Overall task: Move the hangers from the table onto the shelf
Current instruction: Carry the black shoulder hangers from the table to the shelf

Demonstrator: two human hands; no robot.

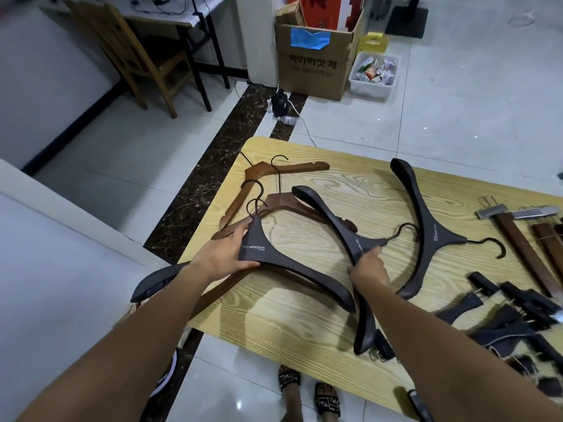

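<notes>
Your left hand (224, 259) is clamped on the neck of a dark hanger (292, 266) with white lettering, thumb on top and fingers underneath, holding it over the table's left edge. Your right hand (370, 269) has its fingers closed around the middle of a second dark hanger (329, 217), which runs from the table's center down past the near edge. A third dark hanger (426, 226) lies free on the light wood table (304, 318), just right of the one you're grabbing. 2 brown wooden hangers (274, 173) sit toward the far left corner, partly under the dark ones. Clip bars and dark pieces (518, 303) are piled on the right side. Can't see the shelf from here.
</notes>
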